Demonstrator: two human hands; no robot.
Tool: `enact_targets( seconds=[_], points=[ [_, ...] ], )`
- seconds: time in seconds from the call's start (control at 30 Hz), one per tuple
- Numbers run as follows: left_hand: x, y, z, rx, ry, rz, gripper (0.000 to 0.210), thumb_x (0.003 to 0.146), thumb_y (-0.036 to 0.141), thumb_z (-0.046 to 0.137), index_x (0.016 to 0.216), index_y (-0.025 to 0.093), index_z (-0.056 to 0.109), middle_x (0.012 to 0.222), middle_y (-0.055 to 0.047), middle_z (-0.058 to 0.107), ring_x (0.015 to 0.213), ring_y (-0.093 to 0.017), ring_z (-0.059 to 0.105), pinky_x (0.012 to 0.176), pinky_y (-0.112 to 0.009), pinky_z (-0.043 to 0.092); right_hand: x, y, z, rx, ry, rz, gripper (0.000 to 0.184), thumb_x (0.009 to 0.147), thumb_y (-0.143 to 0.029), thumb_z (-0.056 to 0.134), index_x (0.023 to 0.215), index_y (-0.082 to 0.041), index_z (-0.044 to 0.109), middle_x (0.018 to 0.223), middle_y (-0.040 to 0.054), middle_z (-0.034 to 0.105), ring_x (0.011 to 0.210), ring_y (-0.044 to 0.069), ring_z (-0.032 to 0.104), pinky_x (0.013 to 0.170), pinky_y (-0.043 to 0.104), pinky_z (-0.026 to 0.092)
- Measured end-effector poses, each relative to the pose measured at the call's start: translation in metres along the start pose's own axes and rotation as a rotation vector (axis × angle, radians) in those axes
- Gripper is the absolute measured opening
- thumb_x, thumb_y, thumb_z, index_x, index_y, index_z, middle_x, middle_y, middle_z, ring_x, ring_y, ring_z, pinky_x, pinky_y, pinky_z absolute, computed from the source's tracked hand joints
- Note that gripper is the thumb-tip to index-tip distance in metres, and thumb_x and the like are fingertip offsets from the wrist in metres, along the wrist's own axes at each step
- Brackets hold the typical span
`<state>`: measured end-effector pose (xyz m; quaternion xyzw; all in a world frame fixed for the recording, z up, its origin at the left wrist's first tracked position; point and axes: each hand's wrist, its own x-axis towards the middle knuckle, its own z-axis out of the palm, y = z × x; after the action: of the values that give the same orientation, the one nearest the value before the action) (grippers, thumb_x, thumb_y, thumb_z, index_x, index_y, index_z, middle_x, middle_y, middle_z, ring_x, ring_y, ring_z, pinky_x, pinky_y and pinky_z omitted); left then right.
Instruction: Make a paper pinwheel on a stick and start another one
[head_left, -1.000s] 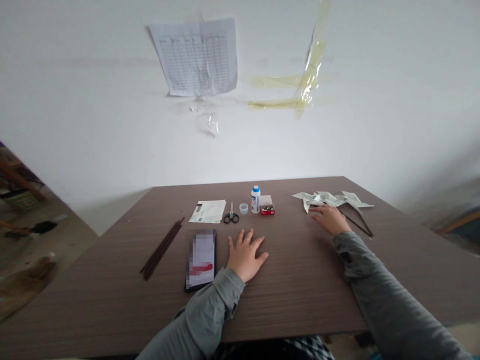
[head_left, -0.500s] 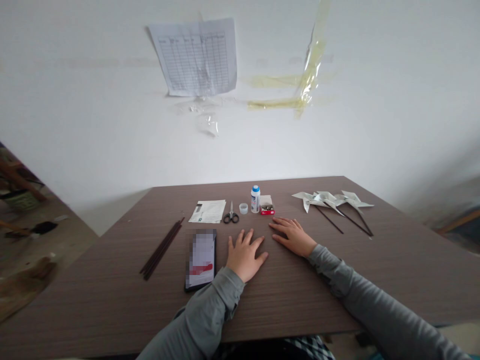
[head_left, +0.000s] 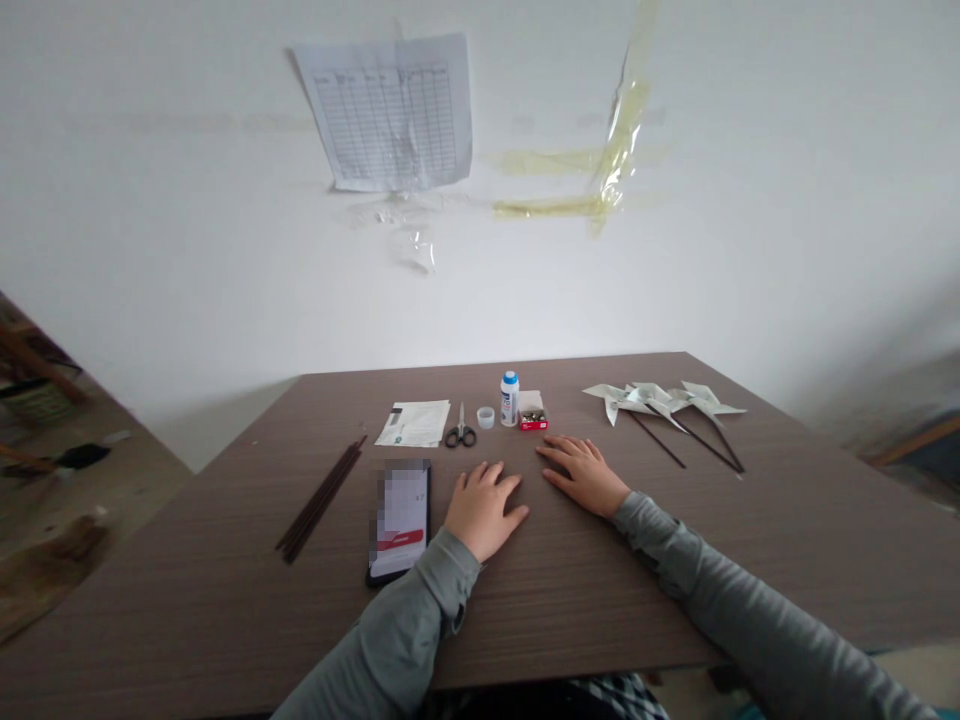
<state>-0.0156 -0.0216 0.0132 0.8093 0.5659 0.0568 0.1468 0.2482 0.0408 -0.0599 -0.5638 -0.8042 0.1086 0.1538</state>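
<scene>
Left hand (head_left: pixel 482 516) just beside phone (head_left: pixel 399 520) at near left, right hand (head_left: pixel 589 480) near open red box (head_left: pixel 534 425) at far centre; both empty, fingers spread on table (head_left: pixel 585 610). Box probably light, spillable: pinch side walls. Phone likely stiff, slick: take by long edges.

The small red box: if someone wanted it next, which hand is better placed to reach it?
Probably the right hand: it lies just in front of the red box, fingers pointing that way, and holds nothing. The left hand, also free, sits farther off, beside the phone.
</scene>
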Motion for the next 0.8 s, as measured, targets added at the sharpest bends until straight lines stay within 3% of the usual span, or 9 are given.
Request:
enact_targets(
  seconds=[0.1,0.2,0.3,0.43,0.57,0.8],
  points=[
    [0.000,-0.014,-0.013,-0.056,0.048,-0.002,0.046,0.120,0.034,0.080,0.164,0.030,0.093,0.178,-0.014,0.087,0.169,-0.039,0.080,0.152,-0.058,0.057,0.000,0.001,0.000,-0.004,-0.003,-0.003,0.056,0.123,-0.051,0.069,0.176,-0.043,0.084,0.195,0.0105,0.072,0.185,0.047,0.061,0.154,0.085,0.043],
    [0.002,-0.036,-0.031,-0.040,0.116,-0.044,0.043,0.120,0.032,0.081,0.161,0.029,0.095,0.172,-0.012,0.090,0.163,-0.036,0.085,0.146,-0.047,0.060,-0.001,0.002,-0.001,-0.003,-0.014,0.001,0.057,0.124,-0.052,0.068,0.177,-0.042,0.083,0.196,0.0111,0.071,0.185,0.048,0.060,0.154,0.086,0.042],
    [0.010,-0.062,-0.051,0.045,0.157,-0.142,0.039,0.120,0.033,0.082,0.156,0.031,0.097,0.166,-0.011,0.093,0.158,-0.036,0.087,0.140,-0.043,0.062,-0.001,0.002,-0.002,-0.002,-0.029,0.014,0.059,0.125,-0.051,0.066,0.180,-0.040,0.081,0.197,0.0128,0.070,0.186,0.048,0.059,0.156,0.087,0.039],
    [0.033,-0.095,-0.070,0.132,0.159,-0.243,0.042,0.122,0.033,0.075,0.159,0.029,0.094,0.174,-0.013,0.089,0.164,-0.035,0.082,0.139,-0.043,0.061,-0.002,0.003,-0.004,0.000,-0.035,0.016,0.060,0.125,-0.052,0.066,0.181,-0.039,0.081,0.198,0.0137,0.069,0.187,0.048,0.058,0.156,0.087,0.038],
    [0.055,-0.115,-0.072,0.156,0.147,-0.290,0.046,0.120,0.030,0.074,0.162,0.022,0.092,0.182,-0.018,0.083,0.167,-0.036,0.081,0.140,-0.042,0.061,-0.003,0.007,-0.003,0.006,-0.020,0.007,0.056,0.124,-0.052,0.069,0.178,-0.042,0.083,0.195,0.0116,0.071,0.185,0.047,0.060,0.155,0.086,0.040],
    [0.068,-0.131,-0.061,0.143,0.153,-0.301,0.042,0.114,0.037,0.086,0.155,0.033,0.096,0.175,-0.009,0.089,0.165,-0.034,0.083,0.136,-0.038,0.063,-0.004,0.005,-0.005,0.000,-0.036,0.027,0.058,0.126,-0.050,0.070,0.181,-0.038,0.081,0.198,0.0131,0.069,0.188,0.046,0.058,0.158,0.082,0.037]
  ],
)
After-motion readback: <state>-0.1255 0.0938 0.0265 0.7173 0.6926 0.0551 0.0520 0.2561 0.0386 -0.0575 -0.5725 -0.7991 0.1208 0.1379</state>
